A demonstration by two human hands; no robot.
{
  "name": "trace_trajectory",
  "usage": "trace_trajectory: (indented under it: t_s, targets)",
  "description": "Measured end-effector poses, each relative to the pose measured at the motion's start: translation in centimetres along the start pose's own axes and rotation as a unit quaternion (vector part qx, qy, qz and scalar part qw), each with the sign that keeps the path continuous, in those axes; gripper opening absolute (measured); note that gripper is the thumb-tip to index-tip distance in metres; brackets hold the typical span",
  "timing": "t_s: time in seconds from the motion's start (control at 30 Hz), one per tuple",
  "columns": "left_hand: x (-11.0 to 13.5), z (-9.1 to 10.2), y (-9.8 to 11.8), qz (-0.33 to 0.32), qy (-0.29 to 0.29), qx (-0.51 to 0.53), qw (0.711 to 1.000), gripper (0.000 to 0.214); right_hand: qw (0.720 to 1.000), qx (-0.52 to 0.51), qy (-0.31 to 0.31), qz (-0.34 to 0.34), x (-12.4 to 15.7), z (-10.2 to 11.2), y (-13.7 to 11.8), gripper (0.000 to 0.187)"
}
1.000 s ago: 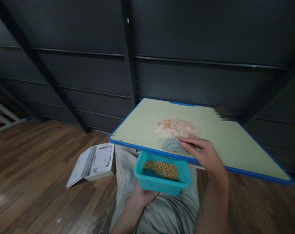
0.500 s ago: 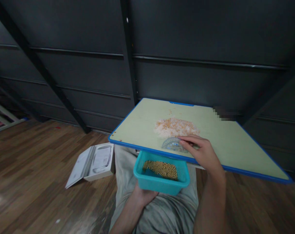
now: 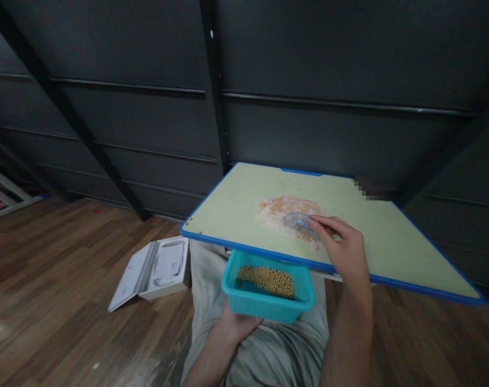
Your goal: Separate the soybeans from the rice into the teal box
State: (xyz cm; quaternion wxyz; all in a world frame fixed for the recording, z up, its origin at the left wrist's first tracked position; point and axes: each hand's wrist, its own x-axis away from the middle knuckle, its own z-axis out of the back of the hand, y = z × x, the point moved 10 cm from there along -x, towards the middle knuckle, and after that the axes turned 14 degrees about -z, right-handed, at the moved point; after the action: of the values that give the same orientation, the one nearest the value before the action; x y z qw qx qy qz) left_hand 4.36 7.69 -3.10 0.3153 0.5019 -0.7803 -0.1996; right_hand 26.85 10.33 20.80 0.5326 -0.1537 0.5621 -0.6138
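Between the thumb and fingers of my right hand (image 3: pixel 341 239) is a clear protractor (image 3: pixel 298 221), held over the near part of a mixed pile of white rice-like grains and yellow beans (image 3: pixel 282 207). The pile lies on a pale board with a blue rim (image 3: pixel 236 201). Just below the board's near edge, a turquoise basket (image 3: pixel 264 306) with round yellowish beans (image 3: pixel 270 280) in it sits above my lap. My left hand (image 3: pixel 240 325) supports this basket from beneath; its fingers are mostly hidden under it.
An open white box (image 3: pixel 167 266) with its lid folded out stands on the wooden floor (image 3: pixel 66 279) at left. Dark wall panels (image 3: pixel 309 64) rise behind the board. A few stray beans lie near the board's left corner. A pixelated patch covers its far right edge.
My right hand has moved the protractor away from the board's near edge, up onto the pile. Some beans now show on the near side of it. My left hand and the basket stay put.
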Motion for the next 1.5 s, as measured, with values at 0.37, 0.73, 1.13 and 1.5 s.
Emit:
trace_trajectory:
  t_s: [0.37,0.73,1.13,1.5]
  targets:
    - [0.0,-0.6,0.0,0.002,-0.018,0.028,0.999,0.040,0.999,-0.013,-0.040,-0.021,-0.1,-1.0,0.7,0.018]
    - [0.0,-0.9,-0.1,0.003,-0.025,0.055,0.998,0.031,0.997,-0.014,-0.076,-0.028,0.0,-1.7,0.8,0.017]
    - [-0.3,0.0,-0.2,0.002,-0.006,0.005,1.000,0.038,0.994,-0.029,-0.091,-0.054,0.1,-1.8,0.7,0.017]
    - [0.0,-0.2,0.0,0.004,0.005,-0.005,1.000,0.046,0.994,-0.036,-0.072,-0.072,-0.1,-1.6,1.6,0.020]
